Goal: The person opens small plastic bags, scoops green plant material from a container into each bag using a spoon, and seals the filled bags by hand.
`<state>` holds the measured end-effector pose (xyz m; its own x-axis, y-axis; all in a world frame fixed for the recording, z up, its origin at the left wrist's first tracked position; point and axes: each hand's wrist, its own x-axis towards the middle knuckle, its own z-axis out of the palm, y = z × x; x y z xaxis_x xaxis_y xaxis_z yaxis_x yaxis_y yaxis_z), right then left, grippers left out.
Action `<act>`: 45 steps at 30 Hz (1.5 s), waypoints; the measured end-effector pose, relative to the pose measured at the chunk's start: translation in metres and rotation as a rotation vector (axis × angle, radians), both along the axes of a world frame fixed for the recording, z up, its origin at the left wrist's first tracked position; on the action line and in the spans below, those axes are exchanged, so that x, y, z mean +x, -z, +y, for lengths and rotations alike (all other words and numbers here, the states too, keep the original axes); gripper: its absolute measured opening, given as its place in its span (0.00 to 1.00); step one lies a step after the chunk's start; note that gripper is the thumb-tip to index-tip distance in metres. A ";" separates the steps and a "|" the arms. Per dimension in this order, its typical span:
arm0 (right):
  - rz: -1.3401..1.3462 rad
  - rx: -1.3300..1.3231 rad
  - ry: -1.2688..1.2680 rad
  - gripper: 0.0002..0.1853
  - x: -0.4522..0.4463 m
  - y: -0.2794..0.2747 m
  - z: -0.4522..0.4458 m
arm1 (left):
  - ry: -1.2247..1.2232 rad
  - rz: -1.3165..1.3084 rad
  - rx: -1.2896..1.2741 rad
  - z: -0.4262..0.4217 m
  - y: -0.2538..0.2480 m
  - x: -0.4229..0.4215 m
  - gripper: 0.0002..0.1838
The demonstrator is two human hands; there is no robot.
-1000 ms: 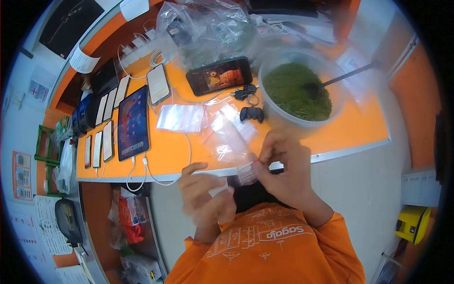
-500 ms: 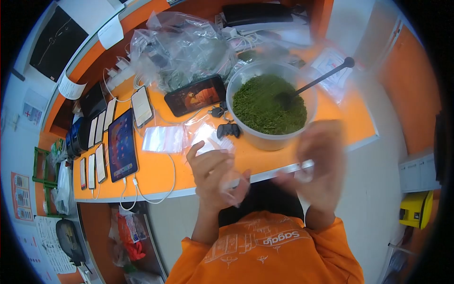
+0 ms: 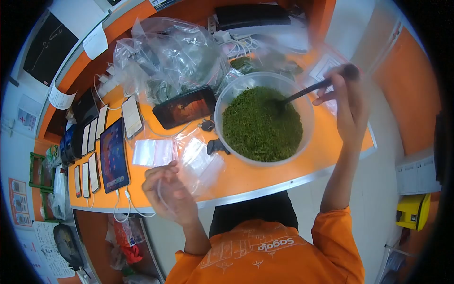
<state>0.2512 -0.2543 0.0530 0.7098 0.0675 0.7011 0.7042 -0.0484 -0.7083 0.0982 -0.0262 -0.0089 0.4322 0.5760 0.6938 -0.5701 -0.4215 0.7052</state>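
While its lower end is resting in the green flakes (image 3: 255, 137), the black spoon (image 3: 308, 89) is leaning over the rim of the clear tub (image 3: 309, 112) toward two o'clock. There, the right hand (image 3: 349, 102) is touching the handle near its tip; whether the fingers are closing fully around it, I cannot tell. Between seven and eight o'clock from the tub, the left hand (image 3: 170, 194) is holding a small clear bag (image 3: 164, 202) in curled fingers. Toward nine o'clock a phone (image 3: 184, 107) is showing a picture, and plastic bags (image 3: 177, 52) are bulging at ten.
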 end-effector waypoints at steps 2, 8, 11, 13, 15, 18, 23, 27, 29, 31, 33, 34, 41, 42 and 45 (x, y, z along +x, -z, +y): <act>-0.109 -0.135 -0.062 0.08 0.005 0.007 -0.001 | -0.050 -0.009 -0.030 0.010 0.002 0.003 0.25; -0.246 -0.375 -0.281 0.08 -0.010 0.011 0.003 | -0.081 0.046 0.015 0.028 0.009 0.010 0.19; -0.180 -0.138 -0.397 0.12 -0.019 0.009 0.006 | -0.106 0.074 0.066 0.032 0.014 0.014 0.17; -0.094 -0.001 -0.374 0.15 -0.020 0.010 0.007 | -0.150 0.105 0.084 0.031 0.016 0.016 0.16; 0.013 0.049 -0.227 0.17 -0.020 0.012 0.008 | -0.154 0.128 0.097 0.032 0.018 0.015 0.16; 0.018 0.072 -0.206 0.17 -0.011 0.016 0.011 | -0.166 0.130 0.112 0.032 0.019 0.017 0.15; 0.193 0.127 -0.077 0.15 -0.002 0.019 0.012 | -0.166 0.146 0.120 0.032 0.019 0.013 0.15; 0.275 0.183 0.018 0.16 0.009 0.020 0.007 | -0.223 0.129 0.088 0.029 0.016 0.017 0.17; 0.298 0.214 0.019 0.16 0.010 0.021 0.008 | -0.250 0.124 0.073 0.028 0.015 0.016 0.18; 0.357 0.193 0.030 0.17 0.010 0.029 0.014 | -0.249 0.130 0.089 0.029 0.014 0.015 0.19; 0.357 0.187 0.000 0.18 0.012 0.029 0.009 | -0.207 0.140 0.118 0.029 0.011 0.013 0.19; 0.357 0.180 0.008 0.18 0.011 0.027 0.008 | -0.188 0.145 0.132 0.029 0.009 0.012 0.19; 0.428 0.195 0.110 0.16 0.014 0.027 0.008 | -0.055 0.137 0.197 0.024 -0.005 0.014 0.19; 0.440 0.205 0.106 0.15 0.015 0.027 0.008 | -0.030 0.132 0.212 0.023 -0.008 0.015 0.19; 0.459 0.243 0.096 0.14 0.018 0.029 0.008 | 0.035 0.139 0.268 0.021 -0.020 0.023 0.19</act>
